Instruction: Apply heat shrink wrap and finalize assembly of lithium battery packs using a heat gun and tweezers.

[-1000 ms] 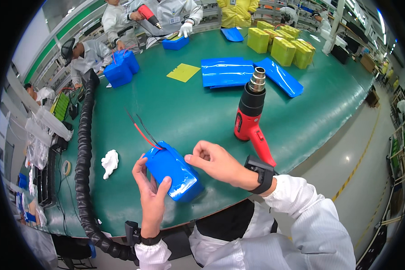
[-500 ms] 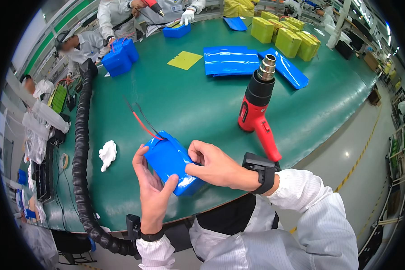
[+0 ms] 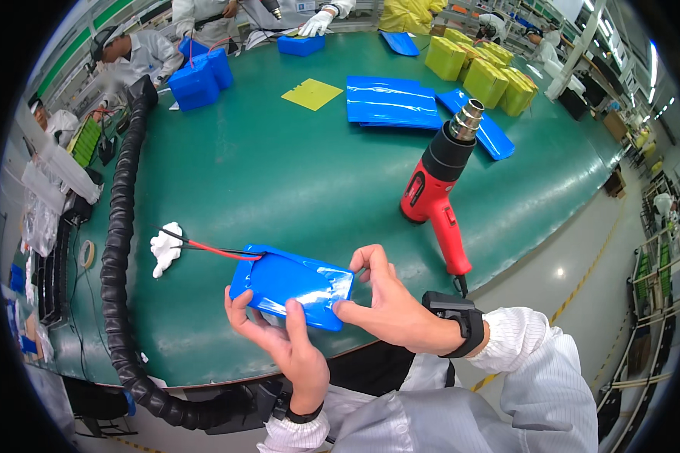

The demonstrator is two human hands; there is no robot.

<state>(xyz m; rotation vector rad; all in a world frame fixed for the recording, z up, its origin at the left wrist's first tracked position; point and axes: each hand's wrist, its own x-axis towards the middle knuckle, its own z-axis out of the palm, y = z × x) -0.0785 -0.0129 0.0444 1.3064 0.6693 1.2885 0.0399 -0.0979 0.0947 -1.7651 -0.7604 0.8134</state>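
A battery pack in glossy blue shrink wrap (image 3: pixel 298 291) is held between my two hands near the table's front edge. Red and black wires (image 3: pixel 211 249) leave its upper left end and point left. My left hand (image 3: pixel 287 340) grips the lower left side, thumb on the upper face and fingers at the left end and beneath. At the right end, my right hand (image 3: pixel 393 302) has its thumb on the lower corner and bent fingers at the upper one. To the right, a red and black heat gun (image 3: pixel 440 189) stands on the table, its metal nozzle upward.
A white crumpled cloth (image 3: pixel 166 248) lies beside the wires. A black ribbed hose (image 3: pixel 117 264) runs down the left. Farther back are blue wrap sleeves (image 3: pixel 393 102), a yellow sheet (image 3: pixel 312 94), yellow packs (image 3: pixel 485 81) and blue packs (image 3: pixel 194 84). Co-workers stand across the table (image 3: pixel 227 158).
The battery pack has turned counterclockwise, so its wires swung from pointing up to pointing left. My right hand has shifted right to the pack's end, and my left hand has moved lower and right.
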